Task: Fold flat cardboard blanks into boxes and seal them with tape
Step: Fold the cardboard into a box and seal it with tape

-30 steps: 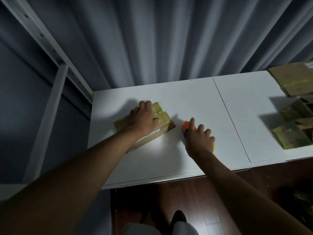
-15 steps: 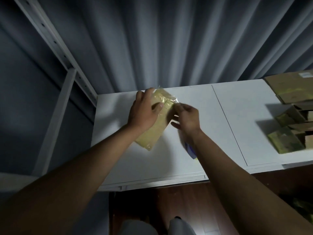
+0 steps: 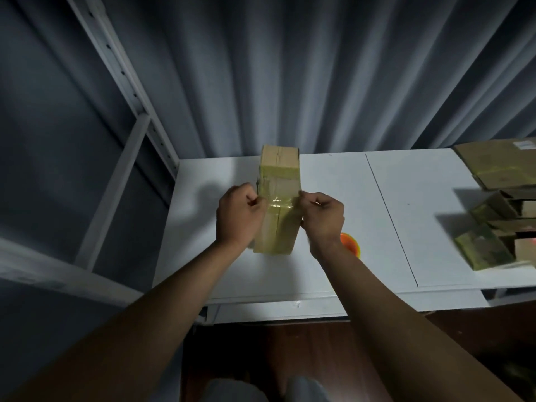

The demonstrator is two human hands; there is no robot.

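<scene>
A small cardboard box (image 3: pixel 279 181), wrapped in yellowish clear tape, is held up above the white table (image 3: pixel 406 227) with its long side pointing away from me. My left hand (image 3: pixel 239 217) grips its left side with curled fingers. My right hand (image 3: pixel 322 217) grips its right side the same way. A shiny band of tape (image 3: pixel 280 203) runs across the box between my two hands. An orange tape dispenser (image 3: pixel 350 242) lies on the table just right of my right wrist, partly hidden by it.
Flat cardboard blanks (image 3: pixel 499 165) are stacked at the table's far right, with several taped boxes (image 3: pixel 490 248) below them. A white metal rack frame (image 3: pixel 124 91) stands at the left. Grey curtains (image 3: pixel 290 68) hang behind. Dark wooden floor shows below the table's front edge.
My right hand left the tape dispenser on the table and came to the box. Both hands lifted the box off the table and turned it lengthwise between them.
</scene>
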